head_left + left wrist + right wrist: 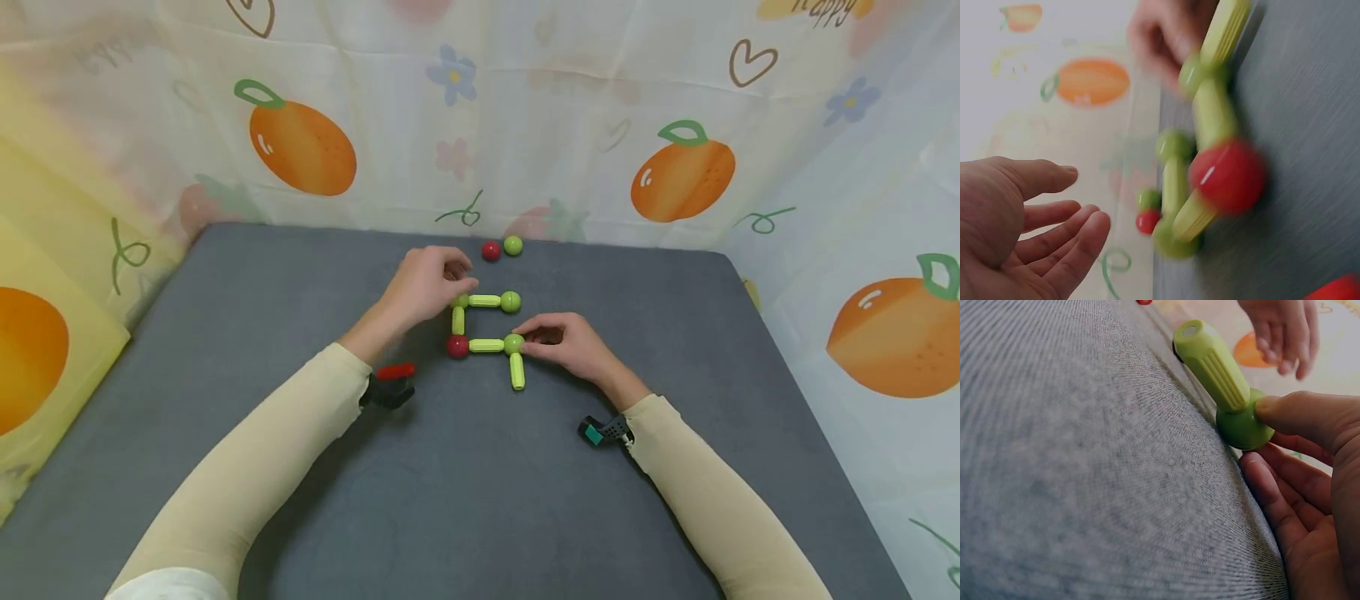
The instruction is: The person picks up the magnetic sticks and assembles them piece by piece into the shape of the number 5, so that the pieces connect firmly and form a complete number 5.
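Note:
A joined shape of yellow-green rods and balls lies on the grey table. My right hand point(568, 343) pinches its near-right green ball point(1244, 428) between thumb and fingers. One ribbed rod point(517, 372) points from that ball toward me, its far end bare. Another rod point(486, 345) links it to a red ball point(458, 347) at the near-left corner. Over the far-left corner hovers my left hand point(429, 282), partly covering the green ball point(1175, 242) there in the head view. Its fingers point(1079, 247) are loosely spread and hold nothing. A third green ball point(510, 302) ends the far rod point(485, 301).
Behind the shape, a loose red ball point(491, 251) and a green ball point(513, 245) sit side by side near the table's back edge. A red rod point(395, 372) lies beside my left wrist. A fruit-printed curtain point(540, 108) hangs behind the table point(480, 500).

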The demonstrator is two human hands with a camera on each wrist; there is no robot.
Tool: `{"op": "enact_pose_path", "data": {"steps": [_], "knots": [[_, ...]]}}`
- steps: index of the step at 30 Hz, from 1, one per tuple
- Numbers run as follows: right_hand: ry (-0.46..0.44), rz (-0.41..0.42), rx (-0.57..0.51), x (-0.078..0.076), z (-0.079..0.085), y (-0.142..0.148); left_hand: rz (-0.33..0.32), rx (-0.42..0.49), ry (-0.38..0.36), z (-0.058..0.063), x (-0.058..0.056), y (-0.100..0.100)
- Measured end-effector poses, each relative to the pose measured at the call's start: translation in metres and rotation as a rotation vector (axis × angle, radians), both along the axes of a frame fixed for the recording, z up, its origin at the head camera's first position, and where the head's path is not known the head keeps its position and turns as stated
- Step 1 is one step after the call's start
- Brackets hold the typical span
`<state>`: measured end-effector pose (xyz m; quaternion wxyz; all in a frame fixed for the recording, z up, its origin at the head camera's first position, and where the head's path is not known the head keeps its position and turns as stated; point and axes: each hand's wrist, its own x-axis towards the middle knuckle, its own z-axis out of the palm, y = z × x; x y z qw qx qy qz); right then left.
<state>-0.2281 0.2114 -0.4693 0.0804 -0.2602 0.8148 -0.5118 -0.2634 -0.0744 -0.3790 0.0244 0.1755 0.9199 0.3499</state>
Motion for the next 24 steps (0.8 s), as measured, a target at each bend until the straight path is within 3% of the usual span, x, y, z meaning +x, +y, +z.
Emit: {"op": "enact_pose_path", "data": {"steps": [5, 11, 17, 24], "knots": [[-0.008, -0.009, 0.005, 0.001, 0.0, 0.003, 0.043, -0.016, -0.007, 0.009, -0.048, 0.002], [-0.005, -0.009, 0.005, 0.0, -0.001, 0.004, 0.072, -0.043, -0.032, 0.005, -0.085, 0.015], [0.001, 0.006, -0.014, -0.001, -0.003, 0.003, 0.101, -0.116, -0.003, -0.008, -0.11, 0.031], [0.001, -0.001, -0.011, 0.0, -0.002, 0.002, 0.096, -0.24, -0.012, -0.023, -0.12, 0.049]]}}
